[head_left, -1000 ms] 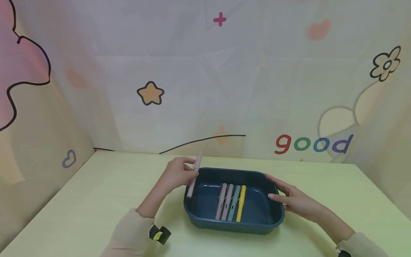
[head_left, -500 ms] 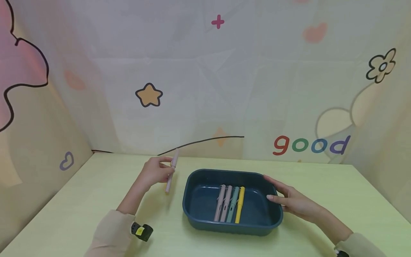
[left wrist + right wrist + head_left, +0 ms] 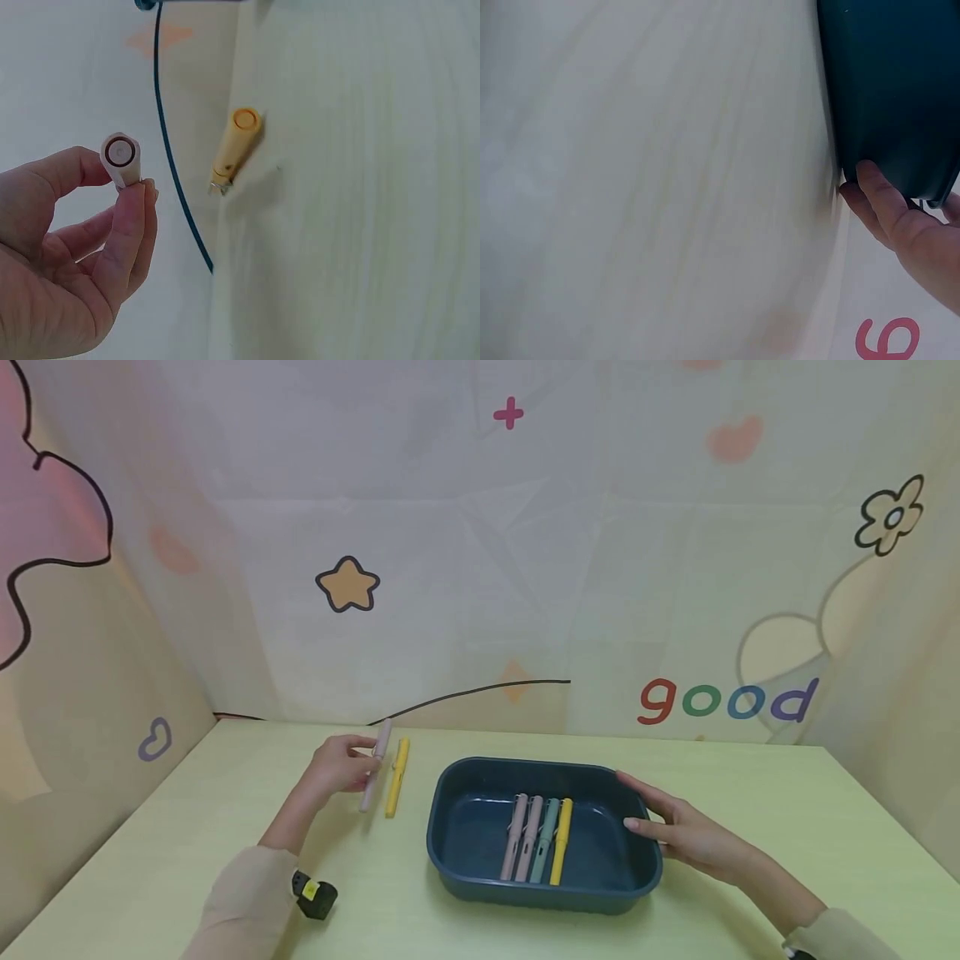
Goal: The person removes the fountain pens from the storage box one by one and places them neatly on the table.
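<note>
My left hand pinches a pale pink pen between thumb and fingers, left of a dark blue plastic bin. In the left wrist view this pen points end-on at the camera. Just right of it, a yellow pen lies on the table. My right hand grips the bin's right end, its thumb inside the rim and other fingers outside. Within the bin, side by side, lie two greyish-pink pens, a green pen and another yellow pen.
The pale green table extends to either side of the bin. Behind it hangs a printed cloth with a star, flowers and the word "good". Dark wrist devices sit at the cuffs.
My left hand has carried the pale pink pen leftward, out from over the bin's left rim. The yellow pen on the table, hidden before, has come into view. My right hand keeps its grip.
</note>
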Tool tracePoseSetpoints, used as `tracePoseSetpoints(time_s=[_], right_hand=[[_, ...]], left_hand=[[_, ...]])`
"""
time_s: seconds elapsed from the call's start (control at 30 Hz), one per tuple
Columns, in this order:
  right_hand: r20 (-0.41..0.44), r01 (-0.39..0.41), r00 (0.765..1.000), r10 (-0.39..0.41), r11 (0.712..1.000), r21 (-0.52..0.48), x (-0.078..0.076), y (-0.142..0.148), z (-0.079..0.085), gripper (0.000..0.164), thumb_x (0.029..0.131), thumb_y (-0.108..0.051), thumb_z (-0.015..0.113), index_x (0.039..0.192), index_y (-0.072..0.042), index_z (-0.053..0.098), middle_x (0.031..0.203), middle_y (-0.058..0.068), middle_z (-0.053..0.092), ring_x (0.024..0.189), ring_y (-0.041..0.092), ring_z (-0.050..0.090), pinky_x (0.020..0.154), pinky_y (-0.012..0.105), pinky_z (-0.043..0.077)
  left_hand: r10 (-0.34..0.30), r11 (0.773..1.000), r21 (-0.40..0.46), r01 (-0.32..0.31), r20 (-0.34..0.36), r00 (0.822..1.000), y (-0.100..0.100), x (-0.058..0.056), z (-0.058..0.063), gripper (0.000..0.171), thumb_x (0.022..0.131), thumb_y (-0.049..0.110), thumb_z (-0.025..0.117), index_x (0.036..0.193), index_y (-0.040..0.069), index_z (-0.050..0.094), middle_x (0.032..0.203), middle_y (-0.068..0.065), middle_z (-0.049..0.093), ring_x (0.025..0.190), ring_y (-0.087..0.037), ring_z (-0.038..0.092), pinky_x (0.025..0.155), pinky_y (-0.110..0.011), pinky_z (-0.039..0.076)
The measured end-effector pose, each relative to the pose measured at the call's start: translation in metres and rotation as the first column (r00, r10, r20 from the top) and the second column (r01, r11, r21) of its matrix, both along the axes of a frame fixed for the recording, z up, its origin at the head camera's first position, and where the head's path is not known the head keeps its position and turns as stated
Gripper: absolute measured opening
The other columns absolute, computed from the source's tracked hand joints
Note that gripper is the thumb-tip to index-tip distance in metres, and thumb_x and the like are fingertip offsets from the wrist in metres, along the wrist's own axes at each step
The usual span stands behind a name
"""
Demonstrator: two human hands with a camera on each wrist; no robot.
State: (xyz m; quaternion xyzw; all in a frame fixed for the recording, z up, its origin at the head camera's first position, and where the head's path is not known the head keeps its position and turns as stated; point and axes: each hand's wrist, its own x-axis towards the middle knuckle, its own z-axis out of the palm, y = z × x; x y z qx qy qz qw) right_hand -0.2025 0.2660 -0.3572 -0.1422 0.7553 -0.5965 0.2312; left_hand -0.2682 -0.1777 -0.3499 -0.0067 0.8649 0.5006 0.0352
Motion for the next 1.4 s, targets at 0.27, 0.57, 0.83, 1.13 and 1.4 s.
tracePoseSetpoints(time_s=[0.27,0.57,0.83,1.13,1.4], right_hand=[[0.009,0.006,1.0,-0.006,1.0,-0.007,-0.001,0.001,0.0,0.074,0.091,-0.02,0.055,0.147,-0.013,0.006,0.147,0.027,-0.007,0.118,0.031,0.044,0.085,0.041,0.048],[0.009,0.006,1.0,-0.006,1.0,0.002,-0.001,0.0,0.0,0.075,0.09,-0.02,0.056,0.147,-0.014,0.006,0.147,0.027,-0.008,0.117,0.029,0.045,0.084,0.04,0.049],[0.007,0.0,1.0,0.0,1.0,-0.004,-0.001,0.0,0.0,0.075,0.09,-0.02,0.056,0.147,-0.013,0.006,0.147,0.027,-0.008,0.116,0.028,0.046,0.084,0.04,0.049],[0.0,-0.005,1.0,0.005,1.0,-0.002,0.0,0.0,0.0,0.075,0.091,-0.019,0.056,0.146,-0.012,0.006,0.147,0.027,-0.007,0.118,0.03,0.044,0.085,0.04,0.048],[0.001,0.011,1.0,-0.011,1.0,0.013,0.0,0.001,0.0,0.075,0.09,-0.02,0.056,0.147,-0.013,0.007,0.147,0.027,-0.006,0.122,0.037,0.039,0.086,0.041,0.048]], left_hand=[[0.033,0.999,-0.009,-0.033,0.072,0.997,-0.008,-0.011,-0.01,0.044,0.084,0.011,0.06,0.125,-0.004,0.05,0.102,-0.02,0.057,0.073,-0.017,0.061,0.063,-0.029,0.054],[0.037,0.999,0.0,-0.038,0.127,0.991,-0.011,-0.019,-0.015,0.045,0.084,0.009,0.059,0.126,-0.006,0.048,0.099,-0.02,0.058,0.072,-0.016,0.061,0.064,-0.03,0.054],[0.05,0.999,-0.026,-0.046,0.154,0.987,-0.008,-0.024,-0.017,0.045,0.083,0.007,0.058,0.125,-0.007,0.048,0.091,-0.016,0.058,0.065,-0.014,0.058,0.061,-0.03,0.054],[0.067,0.996,-0.074,-0.054,0.187,0.98,-0.007,-0.025,-0.018,0.046,0.082,0.005,0.058,0.125,-0.006,0.048,0.09,-0.016,0.059,0.065,-0.014,0.059,0.059,-0.029,0.054],[0.067,0.994,-0.095,-0.048,0.199,0.978,-0.006,-0.029,-0.021,0.045,0.083,0.005,0.058,0.125,-0.007,0.048,0.097,-0.02,0.058,0.068,-0.016,0.06,0.061,-0.028,0.054]])
